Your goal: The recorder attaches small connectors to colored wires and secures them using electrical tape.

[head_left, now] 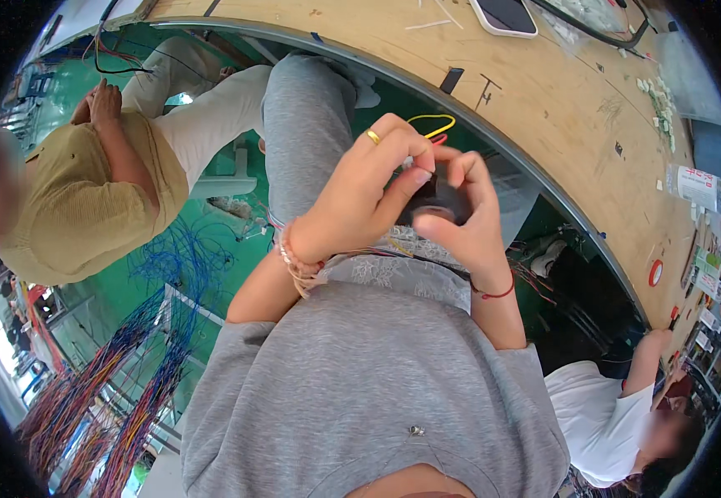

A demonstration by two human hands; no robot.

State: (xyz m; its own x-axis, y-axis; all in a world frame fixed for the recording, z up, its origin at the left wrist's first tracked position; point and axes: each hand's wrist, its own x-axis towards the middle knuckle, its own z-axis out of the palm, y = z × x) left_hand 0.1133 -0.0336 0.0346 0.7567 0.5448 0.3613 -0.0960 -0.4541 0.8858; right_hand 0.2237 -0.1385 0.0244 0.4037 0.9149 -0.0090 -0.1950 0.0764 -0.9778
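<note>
Head view is showing the left hand point(360, 195) and right hand point(460, 216) pinching a small black plastic connector point(428, 199) above the lap, fingers closed around it, apparently seating its yellow and red wires point(432, 126); a steady grip seems needed next.

ring point(373, 137): gold, on my left hand point(360, 199)
wire loop point(432, 124): yellow, at 12 o'clock
connector point(428, 195): black
my top point(377, 373): grey
floor point(120, 282): green, at 9 o'clock

One head-worn fisheye looks steeply down, close over the person's lap.
</note>
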